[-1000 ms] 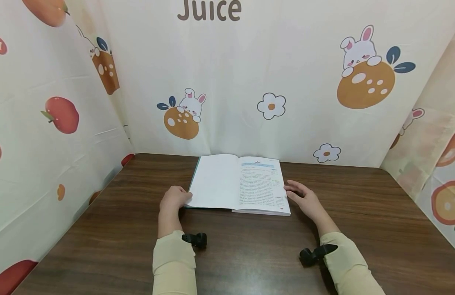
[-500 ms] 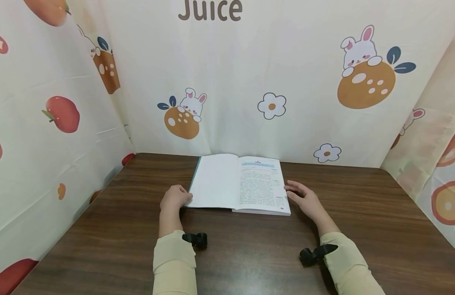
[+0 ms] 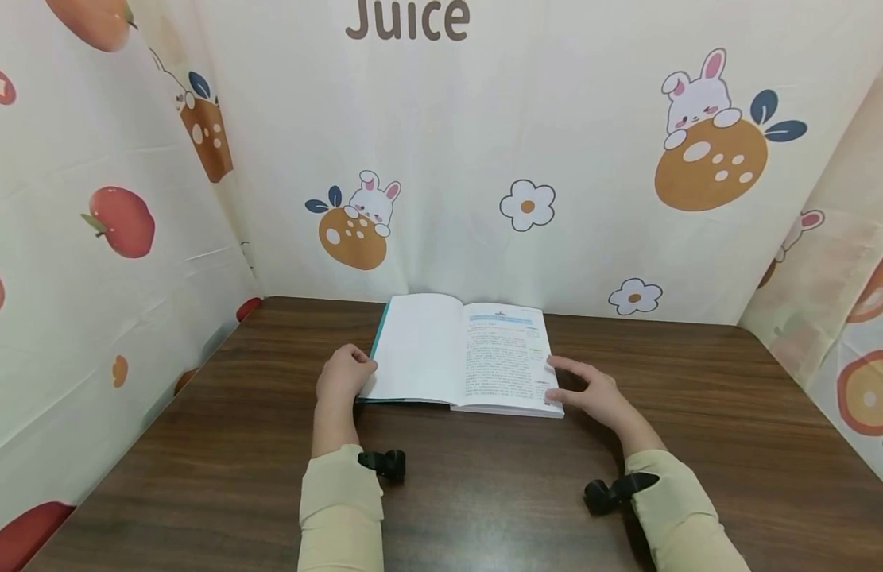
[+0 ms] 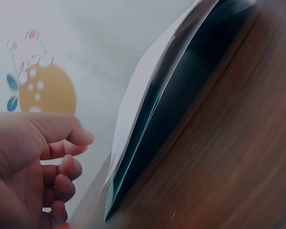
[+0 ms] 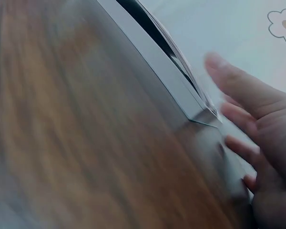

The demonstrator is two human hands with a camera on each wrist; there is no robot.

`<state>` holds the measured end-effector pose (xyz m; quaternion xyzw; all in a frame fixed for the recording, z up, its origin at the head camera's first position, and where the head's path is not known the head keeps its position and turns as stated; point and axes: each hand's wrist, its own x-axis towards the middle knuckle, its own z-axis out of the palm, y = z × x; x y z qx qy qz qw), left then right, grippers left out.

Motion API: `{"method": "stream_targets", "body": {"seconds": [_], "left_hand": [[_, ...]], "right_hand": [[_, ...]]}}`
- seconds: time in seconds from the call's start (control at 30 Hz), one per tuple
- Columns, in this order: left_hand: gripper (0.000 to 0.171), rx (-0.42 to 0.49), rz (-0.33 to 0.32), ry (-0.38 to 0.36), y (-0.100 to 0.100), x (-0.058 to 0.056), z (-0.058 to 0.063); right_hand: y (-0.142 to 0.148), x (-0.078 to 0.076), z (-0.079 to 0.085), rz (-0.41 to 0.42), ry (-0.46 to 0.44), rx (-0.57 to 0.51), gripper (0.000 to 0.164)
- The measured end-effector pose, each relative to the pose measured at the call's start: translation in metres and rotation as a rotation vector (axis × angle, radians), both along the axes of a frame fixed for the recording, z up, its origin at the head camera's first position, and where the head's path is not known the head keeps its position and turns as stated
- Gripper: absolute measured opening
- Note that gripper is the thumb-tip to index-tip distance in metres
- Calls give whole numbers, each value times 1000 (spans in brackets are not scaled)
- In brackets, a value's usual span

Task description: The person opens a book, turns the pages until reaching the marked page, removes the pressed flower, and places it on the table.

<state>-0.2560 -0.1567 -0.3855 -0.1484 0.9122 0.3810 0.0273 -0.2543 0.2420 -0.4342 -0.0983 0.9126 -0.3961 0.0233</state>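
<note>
Both hands have shifted a little since the earlier frame: the left hand [image 3: 343, 373] has gone slightly upward, and the right hand [image 3: 591, 389] has spread its thumb and forefinger wider. Also the left page [image 3: 423, 349] now reaches a bit higher in the frame.

The open book [image 3: 460, 357] lies at the centre of the frame, near the far edge of the counter [image 3: 484, 492]. Its left page is blank, its right page [image 3: 501, 353] carries small print under a blue strip, and a teal cover edge [image 3: 379, 328] shows at the left.

At the book's left edge, the left grip is loosely curled; the left wrist view shows a gap between thumb and book, with nothing held. At the right page's edge, the right grip is widely open, thumb and forefinger apart, and it has hold of nothing.

Pale yellow sleeves come up from the bottom of the frame, each with a black device at the wrist. Behind the brown wood counter hangs a white curtain [image 3: 455, 119], printed with rabbits, fruits and flowers, and with the word "Juice" at the top.
</note>
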Motion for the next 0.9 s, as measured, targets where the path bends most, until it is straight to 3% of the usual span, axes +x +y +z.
{"method": "stream_targets", "body": {"seconds": [0.17,0.33,0.6,0.9], "left_hand": [[20,-61,-37,60,18,-6,3],[18,-124,-31,112,29,-9,4],[19,-117,-11,158,32,-10,5],[19,-95,-35,166,39,-10,9]], "right_hand": [[4,2,0,150,29,-25,57],[5,3,2,225,18,-55,49],[3,5,7,208,-10,-56,44],[1,1,1,115,7,-33,33]]}}
